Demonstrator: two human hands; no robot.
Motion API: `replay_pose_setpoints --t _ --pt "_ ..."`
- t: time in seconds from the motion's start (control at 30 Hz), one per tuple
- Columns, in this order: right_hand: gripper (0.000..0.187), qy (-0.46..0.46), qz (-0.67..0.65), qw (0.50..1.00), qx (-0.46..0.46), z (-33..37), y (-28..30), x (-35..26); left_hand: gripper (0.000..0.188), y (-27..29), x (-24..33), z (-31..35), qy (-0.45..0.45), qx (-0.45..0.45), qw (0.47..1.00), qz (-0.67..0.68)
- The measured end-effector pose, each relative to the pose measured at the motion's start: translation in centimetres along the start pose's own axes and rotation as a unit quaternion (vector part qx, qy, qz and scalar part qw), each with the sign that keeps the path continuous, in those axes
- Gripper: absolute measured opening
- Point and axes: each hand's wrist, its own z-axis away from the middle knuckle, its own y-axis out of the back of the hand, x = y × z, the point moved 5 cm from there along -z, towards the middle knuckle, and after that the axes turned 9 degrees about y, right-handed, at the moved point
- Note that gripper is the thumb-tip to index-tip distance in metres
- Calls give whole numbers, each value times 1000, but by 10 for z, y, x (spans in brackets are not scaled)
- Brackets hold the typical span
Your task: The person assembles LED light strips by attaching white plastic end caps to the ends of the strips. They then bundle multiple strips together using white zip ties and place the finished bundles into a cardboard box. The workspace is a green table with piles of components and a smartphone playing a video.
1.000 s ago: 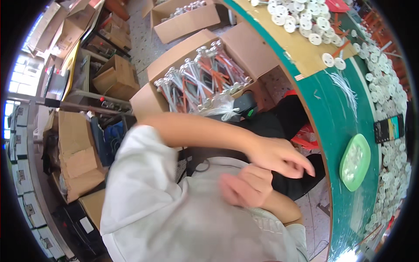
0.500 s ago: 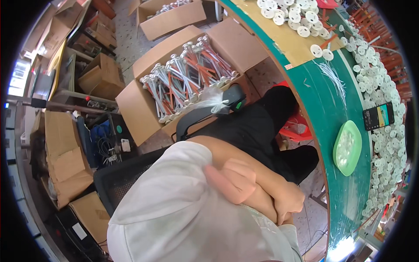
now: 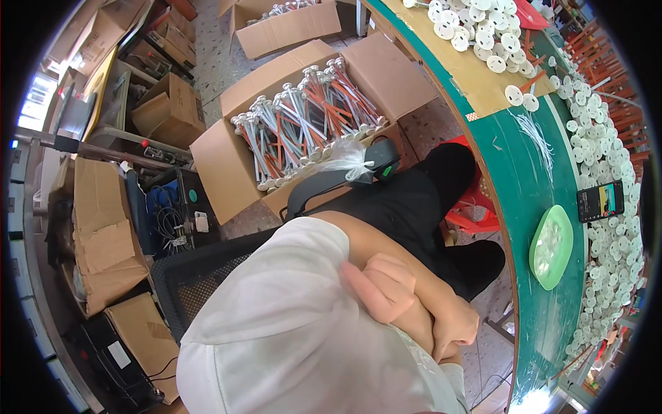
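My arms are crossed in front of my white shirt [image 3: 276, 310]. My left hand [image 3: 456, 324] is closed round my right arm, its fingers curled in. Against my left arm [image 3: 386, 252] rests my right hand [image 3: 386, 286], curled closed with no object visible in it. Neither hand touches anything on the green table [image 3: 510, 165] to the right. On that table lie a light green dish [image 3: 543, 265] of small clear pieces, a bundle of thin white strands [image 3: 536, 145] and a dark phone [image 3: 600, 201] with its screen lit.
Many white discs [image 3: 600, 269] cover the table's far side; more [image 3: 476, 31] lie on brown cardboard. An open carton [image 3: 227, 165] holds long grey and orange strips with round ends. A chair armrest [image 3: 321, 186] with a plastic bag [image 3: 352, 162] stands before it. Cartons [image 3: 165, 110] line the left.
The whole view has shifted slightly, moving the surroundings a little right and down. My arms stay crossed, and my right hand, blurred before, now shows sharper.
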Motion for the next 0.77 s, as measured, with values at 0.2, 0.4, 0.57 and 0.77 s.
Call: replay_pose_setpoints --t 0.2,0.4,0.57,0.77 --pt "30 14 10 1000 -18 4 9 5 53 -4 -14 -3 -31 37 998 33" --pt "35 -73 54 994 -54 0 60 -9 46 -1 -12 2 48 -8 996 71" --pt "38 -164 108 980 -42 -7 118 -32 37 -8 -20 -3 -65 55 964 254" --pt "42 -207 200 957 -21 -47 170 -124 29 35 -99 44 159 96 941 284"
